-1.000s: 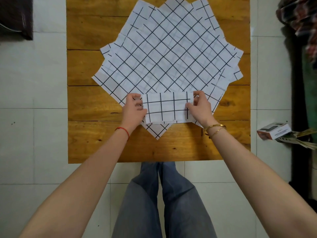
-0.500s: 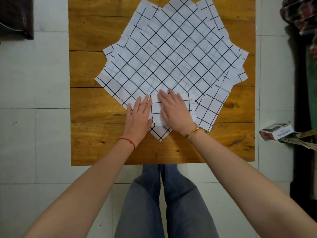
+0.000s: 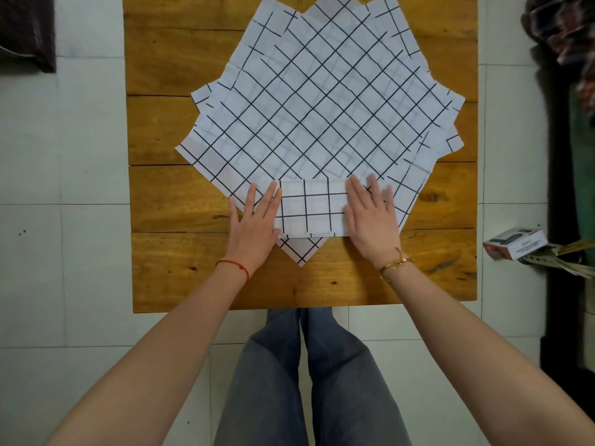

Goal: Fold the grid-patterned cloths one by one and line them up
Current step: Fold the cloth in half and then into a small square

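With both hands, left (image 3: pixel 254 220) and right (image 3: pixel 370 217), spread flat, press outward along the small folded white black-grid cloth (image 3: pixel 310 209) between them, sharpening creases against the wooden bench (image 3: pixel 180 201).

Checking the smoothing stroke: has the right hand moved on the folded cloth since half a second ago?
Yes. The right hand has slid outward from the middle of the folded cloth to its right end.
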